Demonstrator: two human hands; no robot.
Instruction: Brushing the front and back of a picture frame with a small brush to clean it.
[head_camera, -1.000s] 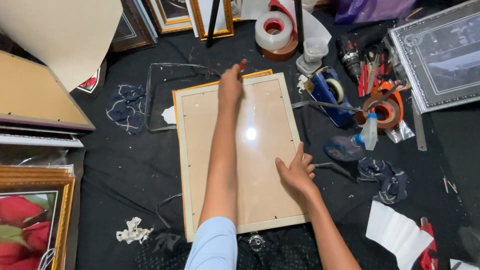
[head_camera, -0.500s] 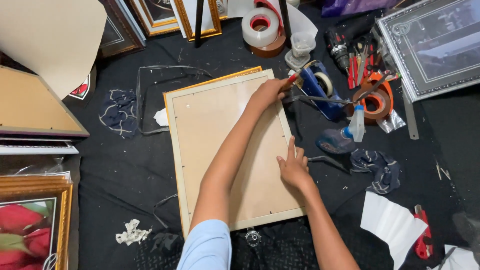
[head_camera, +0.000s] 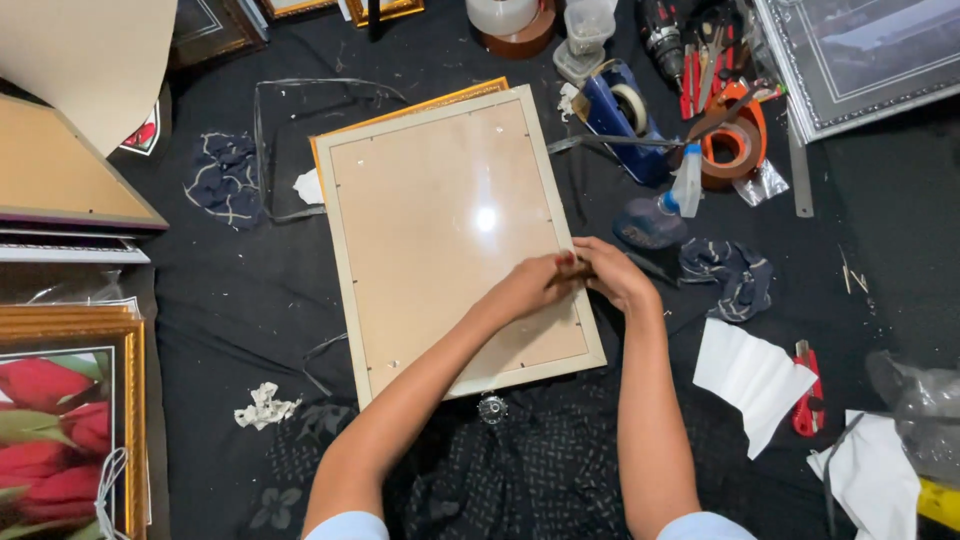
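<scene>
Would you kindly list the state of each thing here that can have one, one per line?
Picture frame: lying flat, back side up.
Left hand: fingers pinched at the frame's right edge.
Right hand: meeting the left hand at that edge.
Blue tape dispenser: loaded, lying on the cloth.
Spray bottle: lying on its side.
White paper: creased, flat.

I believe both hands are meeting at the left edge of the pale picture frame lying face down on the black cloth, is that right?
Not quite: in the head view the left hand and right hand meet at the right edge of the pale picture frame, not the left. The frame does lie back side up on the black cloth.
</scene>
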